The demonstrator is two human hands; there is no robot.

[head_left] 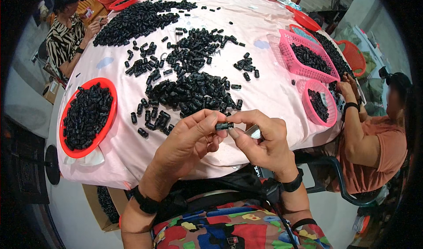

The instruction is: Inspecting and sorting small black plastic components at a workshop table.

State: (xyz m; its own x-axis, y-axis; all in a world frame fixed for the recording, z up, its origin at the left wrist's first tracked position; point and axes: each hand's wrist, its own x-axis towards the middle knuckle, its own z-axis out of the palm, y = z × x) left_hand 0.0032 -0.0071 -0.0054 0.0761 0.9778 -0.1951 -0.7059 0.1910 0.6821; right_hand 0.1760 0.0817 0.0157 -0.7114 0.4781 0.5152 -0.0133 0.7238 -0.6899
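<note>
My left hand [194, 132] pinches a small black cylindrical plastic part [224, 126] between thumb and fingers, just above the table's near edge. At its right end, the thumb and index fingertip of my right hand [266, 136] close in on the part. A shiny silvery tool [254, 132] lies within the curl of my right hand; most of it is hidden, so its exact kind cannot be told. Just beyond my hands spreads a loose heap of similar black parts [189, 90] on the pale pink cloth [260, 90].
A red basin [115, 112] full of black parts stands at left. Pink baskets [288, 66] and a round pink basket [331, 121] hold more at right. A larger heap [136, 22] lies far left. Co-workers sit at left [66, 37] and right [374, 139]. Below the table is a cardboard box [90, 202].
</note>
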